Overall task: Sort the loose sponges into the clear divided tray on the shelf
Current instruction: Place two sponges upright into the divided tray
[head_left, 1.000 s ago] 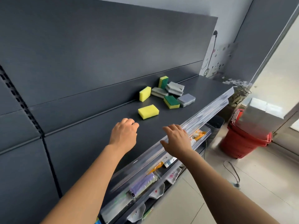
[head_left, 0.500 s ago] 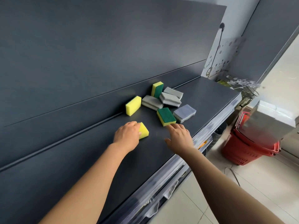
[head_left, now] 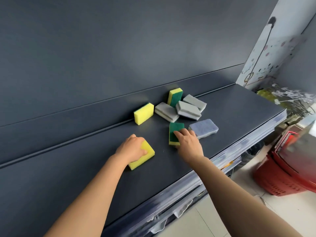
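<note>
In the head view, a yellow sponge (head_left: 146,157) lying on the dark shelf (head_left: 77,177) is clasped by the left hand (head_left: 132,148), with the fingers curled round its far end. Just to the right, a green-topped sponge (head_left: 175,131) is held in the grip of the right hand (head_left: 189,143), with fingers laid over its top and the thumb at its near end. A blue-grey sponge (head_left: 204,128) is seen just beside that hand. Farther back, three grey sponges (head_left: 187,110) are piled together. A green-and-yellow sponge (head_left: 174,97) and a second yellow sponge (head_left: 143,113) are propped against the back panel. Red baskets (head_left: 287,173) are seen on the floor.
</note>
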Motion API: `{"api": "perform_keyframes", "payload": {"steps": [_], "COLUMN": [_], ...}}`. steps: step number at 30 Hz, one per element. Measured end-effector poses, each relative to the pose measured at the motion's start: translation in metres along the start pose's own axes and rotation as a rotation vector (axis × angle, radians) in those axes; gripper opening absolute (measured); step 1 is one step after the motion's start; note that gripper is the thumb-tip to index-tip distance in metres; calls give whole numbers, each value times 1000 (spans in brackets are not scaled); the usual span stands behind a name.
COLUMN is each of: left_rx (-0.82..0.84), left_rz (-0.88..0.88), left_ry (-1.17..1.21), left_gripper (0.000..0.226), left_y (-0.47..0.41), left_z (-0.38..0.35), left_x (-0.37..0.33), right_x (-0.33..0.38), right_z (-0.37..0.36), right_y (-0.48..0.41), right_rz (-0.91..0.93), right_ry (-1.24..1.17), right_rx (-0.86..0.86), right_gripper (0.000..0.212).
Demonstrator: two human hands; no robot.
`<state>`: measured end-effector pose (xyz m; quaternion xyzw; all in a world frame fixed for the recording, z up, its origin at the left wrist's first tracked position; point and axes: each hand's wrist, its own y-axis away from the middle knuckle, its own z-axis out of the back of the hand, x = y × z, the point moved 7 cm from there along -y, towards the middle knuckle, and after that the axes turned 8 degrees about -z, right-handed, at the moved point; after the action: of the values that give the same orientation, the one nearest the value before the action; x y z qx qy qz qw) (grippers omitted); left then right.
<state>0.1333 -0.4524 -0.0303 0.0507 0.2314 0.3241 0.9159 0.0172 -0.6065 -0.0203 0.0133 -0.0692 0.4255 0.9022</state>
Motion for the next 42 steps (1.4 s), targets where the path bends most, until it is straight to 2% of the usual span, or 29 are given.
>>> {"api": "perform_keyframes", "payload": {"steps": [4,7,9,12,15,18,21,25,30,34,38,42], "left_rx": [-68,-153,-228,-373,-508,-621,-717,-821,-968,-1043,-1084,-1096], "left_rz": [76,132,156,157,110,103,135,191,286,326,332,358], "left_ry": [103,174,266,518,736,842,933,970,990,1029,1035,980], "left_gripper": [39,30,29,35,44,38,29,19,16,13,12,12], "left_y": [11,24,32,49,75,102,128,164,212,256,309,371], "left_z": [1,2,6,11,16,21,22,21,18,20,24,26], "left_x": [3,2,3,4,4,9,19,37,69,97,131,170], "right_x": [3,7,12,22,39,58,77,115,174,222,267,323], "right_z": [-4,5,17,37,48,53,56,50,43,41,40,36], "right_y": [4,11,17,26,30,37,45,57,90,122,152,195], "right_rz": [92,171,204,283,329,368,379,408,476,575,569,608], "right_ry": [-49,-135,-218,-356,-457,-622,-843,-975,-1090,-1003,-992,-969], "right_rx": [-92,-196,-272,-321,-242,-161,-92,5,241,202,139,146], "right_gripper": [26,17,12,18,17,14,21,21,14,33,27,25]}}
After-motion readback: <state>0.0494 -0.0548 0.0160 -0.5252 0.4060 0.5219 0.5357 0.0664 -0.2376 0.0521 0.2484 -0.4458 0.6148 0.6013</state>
